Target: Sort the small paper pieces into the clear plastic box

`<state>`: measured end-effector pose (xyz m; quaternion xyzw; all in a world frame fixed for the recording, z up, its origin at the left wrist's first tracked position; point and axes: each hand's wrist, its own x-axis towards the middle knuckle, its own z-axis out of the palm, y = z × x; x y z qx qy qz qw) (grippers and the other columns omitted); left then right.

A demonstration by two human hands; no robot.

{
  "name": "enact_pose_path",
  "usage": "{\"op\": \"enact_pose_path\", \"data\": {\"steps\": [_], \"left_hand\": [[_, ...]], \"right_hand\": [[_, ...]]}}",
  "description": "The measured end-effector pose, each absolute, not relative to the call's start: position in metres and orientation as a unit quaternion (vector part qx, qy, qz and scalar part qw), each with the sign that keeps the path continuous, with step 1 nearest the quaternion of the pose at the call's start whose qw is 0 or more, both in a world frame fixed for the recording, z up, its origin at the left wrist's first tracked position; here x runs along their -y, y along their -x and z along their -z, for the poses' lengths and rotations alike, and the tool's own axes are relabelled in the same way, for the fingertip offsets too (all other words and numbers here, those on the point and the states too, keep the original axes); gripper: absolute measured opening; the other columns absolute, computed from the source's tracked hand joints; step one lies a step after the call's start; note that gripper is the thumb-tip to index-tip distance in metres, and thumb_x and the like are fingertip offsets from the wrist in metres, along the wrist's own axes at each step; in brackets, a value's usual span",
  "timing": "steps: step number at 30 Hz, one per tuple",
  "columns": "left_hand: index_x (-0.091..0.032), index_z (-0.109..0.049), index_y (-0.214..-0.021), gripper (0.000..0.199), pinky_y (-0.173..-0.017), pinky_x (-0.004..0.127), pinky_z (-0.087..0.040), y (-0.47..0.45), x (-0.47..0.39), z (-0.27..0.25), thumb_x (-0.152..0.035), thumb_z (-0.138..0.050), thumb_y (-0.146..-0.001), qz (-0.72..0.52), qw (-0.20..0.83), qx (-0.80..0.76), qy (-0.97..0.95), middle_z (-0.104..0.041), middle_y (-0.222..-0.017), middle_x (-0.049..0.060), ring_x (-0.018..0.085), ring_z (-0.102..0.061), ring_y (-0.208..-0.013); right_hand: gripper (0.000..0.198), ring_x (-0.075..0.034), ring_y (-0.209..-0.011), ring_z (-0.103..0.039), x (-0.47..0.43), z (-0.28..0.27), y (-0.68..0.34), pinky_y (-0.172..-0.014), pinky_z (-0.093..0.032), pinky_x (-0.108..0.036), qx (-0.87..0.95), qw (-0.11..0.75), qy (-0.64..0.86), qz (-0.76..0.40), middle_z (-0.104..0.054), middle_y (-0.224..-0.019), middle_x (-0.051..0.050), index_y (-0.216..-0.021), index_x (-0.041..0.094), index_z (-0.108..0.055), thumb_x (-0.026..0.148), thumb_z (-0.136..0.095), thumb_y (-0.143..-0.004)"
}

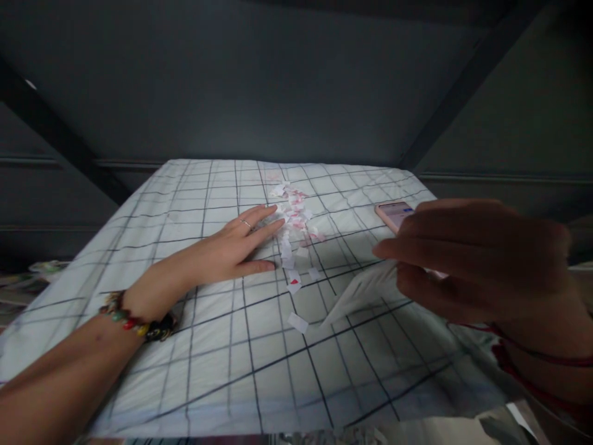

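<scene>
My left hand (245, 238) lies on the cloth with its fingers spread, the fingertips touching the edge of a loose pile of small torn paper scraps (296, 213). Some scraps are white, others pinkish, and one white scrap (294, 282) carries a red mark. At the right, my right hand (467, 259) is raised over the cloth, nearer the camera, its thumb and fingers pinched on a white sheet of paper (359, 289). That sheet hangs tilted down to the left and is blurred. Below its lower tip lies another white scrap (298, 322).
A pink-edged phone (393, 213) with a lit screen lies behind my right hand, partly covered by it. The checked white cloth (222, 377) covers the surface beneath. Dark panels (278, 86) stand behind and to both sides.
</scene>
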<state>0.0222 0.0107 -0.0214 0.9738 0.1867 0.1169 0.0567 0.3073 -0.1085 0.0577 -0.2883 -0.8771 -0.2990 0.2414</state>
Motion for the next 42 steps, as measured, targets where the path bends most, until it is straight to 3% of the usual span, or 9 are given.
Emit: {"op": "enact_pose_path", "data": {"steps": [7,10,16,19,23,27,30,34,42], "left_hand": [[-0.020,-0.017,-0.153,0.066,-0.113,0.052,-0.024,-0.023,-0.012,0.021,-0.048,-0.044,-0.099,-0.116,0.056,-0.189,-0.973,-0.016,-0.157,0.020,0.036,-0.015,-0.144],[-0.017,-0.023,-0.151,0.065,-0.113,0.050,-0.023,-0.024,-0.012,0.021,-0.052,-0.040,-0.099,-0.106,0.049,-0.197,-0.973,-0.018,-0.156,0.020,0.035,-0.014,-0.144],[-0.012,-0.028,-0.149,0.072,-0.115,0.047,-0.019,-0.024,-0.013,0.020,-0.061,-0.036,-0.096,-0.111,0.059,-0.210,-0.970,-0.017,-0.156,0.021,0.035,-0.013,-0.144],[-0.015,-0.022,-0.152,0.080,-0.115,0.050,-0.015,-0.021,-0.012,0.017,-0.064,-0.045,-0.092,-0.088,0.085,-0.229,-0.966,-0.010,-0.159,0.019,0.037,-0.008,-0.145],[-0.024,-0.008,-0.155,0.106,-0.115,0.055,-0.011,-0.017,-0.009,0.010,-0.064,-0.067,-0.076,-0.022,0.148,-0.260,-0.954,0.006,-0.161,0.014,0.039,0.006,-0.145],[-0.023,0.004,-0.154,0.125,-0.114,0.056,-0.011,-0.013,-0.004,-0.001,-0.059,-0.075,-0.065,0.071,0.193,-0.330,-0.921,0.018,-0.159,0.015,0.039,0.014,-0.143],[-0.023,0.006,-0.154,0.134,-0.111,0.059,-0.016,-0.009,-0.002,-0.007,-0.062,-0.078,-0.057,0.114,0.197,-0.357,-0.906,0.013,-0.158,0.018,0.042,0.009,-0.143],[-0.018,0.001,-0.154,0.132,-0.107,0.062,-0.023,-0.004,0.000,-0.012,-0.064,-0.076,-0.057,0.132,0.174,-0.371,-0.903,0.003,-0.158,0.024,0.045,-0.003,-0.143],[-0.013,0.000,-0.154,0.132,-0.105,0.066,-0.022,-0.005,0.002,-0.014,-0.062,-0.076,-0.058,0.144,0.162,-0.377,-0.901,0.004,-0.156,0.028,0.047,-0.002,-0.142]], "right_hand": [[0.008,-0.014,-0.061,-0.056,0.149,-0.059,-0.311,-0.055,-0.044,-0.030,0.831,0.205,0.402,0.326,-0.063,-0.065,0.000,-0.092,0.023,-0.054,0.016,-0.051,-0.090],[0.006,-0.015,-0.054,-0.053,0.173,-0.049,-0.310,-0.049,-0.038,-0.032,0.813,0.202,0.433,0.332,-0.062,-0.059,-0.001,-0.090,0.019,-0.056,0.016,-0.052,-0.089],[0.010,-0.014,-0.055,-0.054,0.208,-0.041,-0.280,-0.058,-0.043,-0.033,0.817,0.200,0.451,0.299,-0.064,-0.059,-0.002,-0.096,0.011,-0.059,0.013,-0.052,-0.089],[0.010,-0.013,-0.055,-0.055,0.214,-0.048,-0.261,-0.058,-0.043,-0.031,0.816,0.205,0.439,0.316,-0.064,-0.059,-0.002,-0.092,0.009,-0.059,0.010,-0.049,-0.090],[0.010,-0.014,-0.056,-0.054,0.220,-0.051,-0.254,-0.058,-0.042,-0.031,0.797,0.201,0.470,0.321,-0.063,-0.061,-0.002,-0.093,0.009,-0.059,0.012,-0.051,-0.090],[0.012,-0.015,-0.052,-0.052,0.229,-0.048,-0.251,-0.054,-0.039,-0.033,0.767,0.172,0.514,0.345,-0.060,-0.058,-0.001,-0.088,0.013,-0.059,0.017,-0.048,-0.092],[0.010,-0.014,-0.051,-0.052,0.234,-0.047,-0.238,-0.054,-0.040,-0.031,0.773,0.186,0.503,0.340,-0.059,-0.056,0.000,-0.087,0.014,-0.058,0.016,-0.050,-0.091],[0.012,-0.014,-0.051,-0.052,0.234,-0.050,-0.209,-0.051,-0.039,-0.032,0.787,0.217,0.485,0.313,-0.059,-0.056,0.000,-0.087,0.012,-0.059,0.013,-0.047,-0.090],[0.015,-0.013,-0.052,-0.051,0.234,-0.057,-0.191,-0.050,-0.039,-0.031,0.817,0.246,0.451,0.263,-0.060,-0.059,0.000,-0.091,0.013,-0.060,0.009,-0.045,-0.087]]}}
